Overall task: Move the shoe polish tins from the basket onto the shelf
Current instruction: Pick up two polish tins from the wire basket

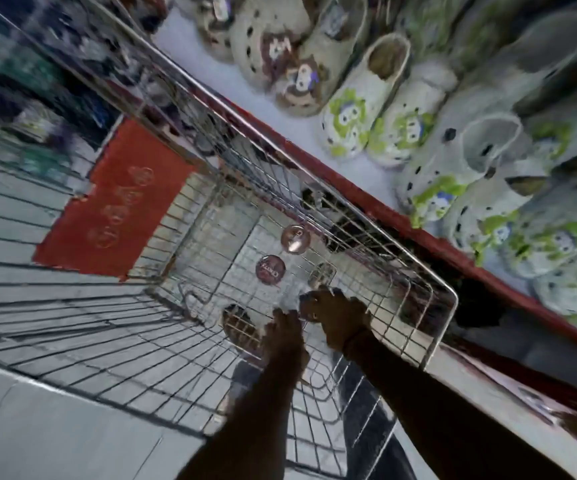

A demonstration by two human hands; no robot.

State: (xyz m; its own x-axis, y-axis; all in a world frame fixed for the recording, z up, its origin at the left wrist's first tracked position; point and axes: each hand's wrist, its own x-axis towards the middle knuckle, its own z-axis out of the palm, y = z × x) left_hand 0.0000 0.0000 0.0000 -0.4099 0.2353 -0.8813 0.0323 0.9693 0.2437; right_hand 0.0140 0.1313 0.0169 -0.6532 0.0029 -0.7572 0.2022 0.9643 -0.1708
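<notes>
A wire basket (448,292) stands beside a white shelf (366,168) with a red front edge. Two round shoe polish tins lie on the basket's bottom: a shiny one (295,239) and a dark red one (270,269) just in front of it. A blurred tin (321,274) lies to their right. Both my hands reach down into the basket. My left hand (285,336) is low, its fingers blurred. My right hand (337,318) is curled beside it over something pale and crumpled (290,296). What either hand holds is unclear.
Rows of white clogs with green and brown cartoon charms (380,116) fill the shelf. A red mat (120,202) lies on the tiled floor beyond the basket. A dark round object (238,323) shows under the basket wires, left of my hands.
</notes>
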